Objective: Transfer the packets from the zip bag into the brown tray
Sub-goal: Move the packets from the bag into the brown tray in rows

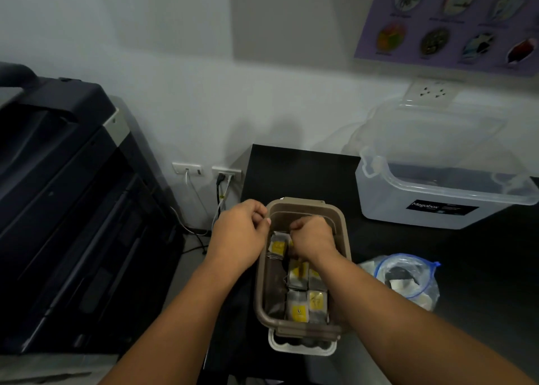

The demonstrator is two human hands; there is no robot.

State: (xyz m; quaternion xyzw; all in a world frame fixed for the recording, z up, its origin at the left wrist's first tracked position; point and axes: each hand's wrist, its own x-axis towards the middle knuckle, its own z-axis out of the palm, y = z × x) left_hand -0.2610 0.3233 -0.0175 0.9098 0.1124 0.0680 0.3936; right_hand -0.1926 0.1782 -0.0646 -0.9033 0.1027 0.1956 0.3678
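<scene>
Looking down, I see the black bench (291, 174) set against a white wall (189, 93), with the brown tray (303, 202) near its front left edge. Packets (300, 308) with yellow labels lie inside the tray. My right hand (313, 237) is in the tray, fingers curled onto one packet (277, 247). My left hand (239, 233) is curled at the tray's left rim; I cannot tell whether it holds anything. The zip bag (408, 279) lies just right of the tray. A clear storage box (437, 203) sits further back on the bench. A dark copier (73, 195) stands to the left, with sockets (227, 173) low on the wall and a purple poster (452, 20) above.
</scene>
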